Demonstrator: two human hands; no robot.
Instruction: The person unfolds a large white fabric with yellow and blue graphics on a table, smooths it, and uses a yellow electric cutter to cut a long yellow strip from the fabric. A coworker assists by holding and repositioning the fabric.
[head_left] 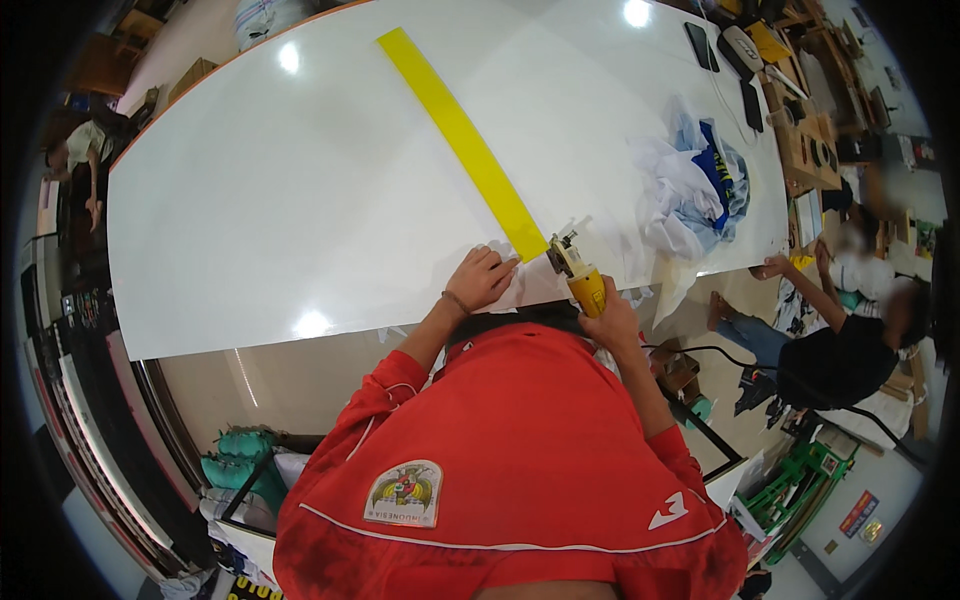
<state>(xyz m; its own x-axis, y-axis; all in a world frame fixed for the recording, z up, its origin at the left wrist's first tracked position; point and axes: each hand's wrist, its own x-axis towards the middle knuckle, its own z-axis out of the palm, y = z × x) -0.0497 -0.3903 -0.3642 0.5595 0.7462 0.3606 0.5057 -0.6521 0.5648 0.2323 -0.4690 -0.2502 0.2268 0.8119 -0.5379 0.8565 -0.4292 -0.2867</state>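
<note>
1. The left hand (pixel 482 277) lies palm down at the near edge of the white table (pixel 270 210), its fingers bent and its index fingertip at the near end of the long flat yellow strip (pixel 462 147). Whether finger and thumb pinch anything there cannot be told.
2. The strip lies flat on the table, slanting from the far edge, left of centre, down to the space between the hands.
3. The right hand (pixel 612 322) is wrapped around the body of a yellow handheld power cutter (pixel 588 293), clamped on its near end.
4. The cutter's metal head points away from the wearer, just beside the strip's near end; whether they touch is unclear.
5. A black cable (pixel 708 349) runs from near the right forearm toward the right rim; its connection is hidden.
6. On the table's right side sits a crumpled heap of white and blue fabric (pixel 690 190), well apart from the strip.
7. Beyond the heap, a black smartphone (pixel 702 47) lies near the table's far right corner.
8. At the right, a person in a black top (pixel 840 355) reaches one hand to the table edge.
9. The wearer's red shirt (pixel 520 440) fills the lower middle.
</note>
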